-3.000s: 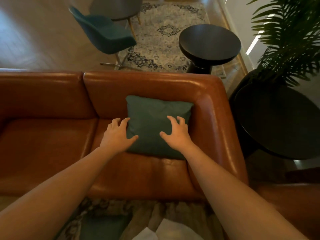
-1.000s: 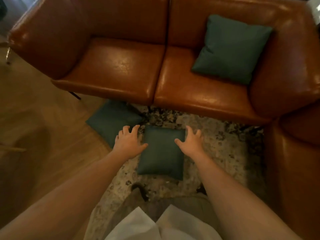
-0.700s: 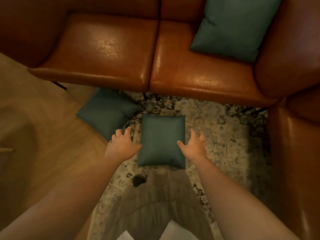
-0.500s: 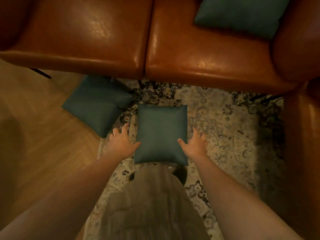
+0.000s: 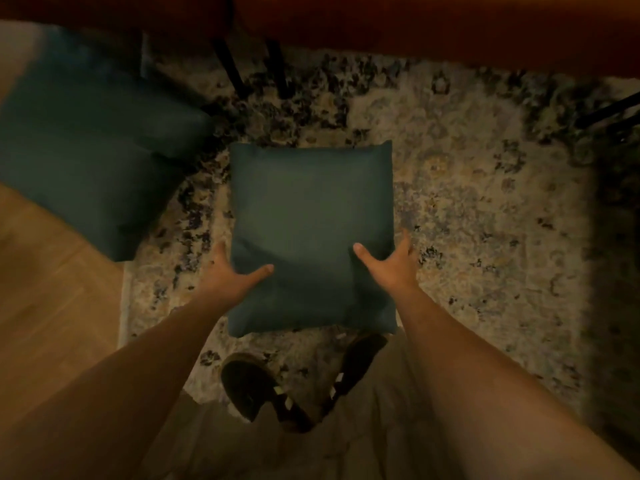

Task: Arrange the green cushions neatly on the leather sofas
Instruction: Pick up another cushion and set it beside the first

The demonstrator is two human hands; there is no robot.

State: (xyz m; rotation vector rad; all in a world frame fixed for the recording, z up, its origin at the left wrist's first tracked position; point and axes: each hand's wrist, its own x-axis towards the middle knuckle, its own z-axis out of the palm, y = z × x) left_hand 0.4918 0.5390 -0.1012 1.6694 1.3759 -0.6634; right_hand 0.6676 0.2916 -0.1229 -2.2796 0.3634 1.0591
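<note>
So, each grip pinches a near side of the square dark-green fabric cushion (image 5: 311,216): left hand (image 5: 230,273) and right hand (image 5: 389,266), thumbs on top, fingers round the edges. It's over the patterned beige rug (image 5: 485,202). Best bet is to lift evenly toward the brown leather sofa (image 5: 433,26). A second green cushion (image 5: 93,150) lies left. No containers showing.

Frame edges crop the sofa (image 5: 415,26) and left cushion (image 5: 86,161). The middle cushion (image 5: 311,209) hides most fingers of left hand (image 5: 228,275) and right hand (image 5: 391,268).
</note>
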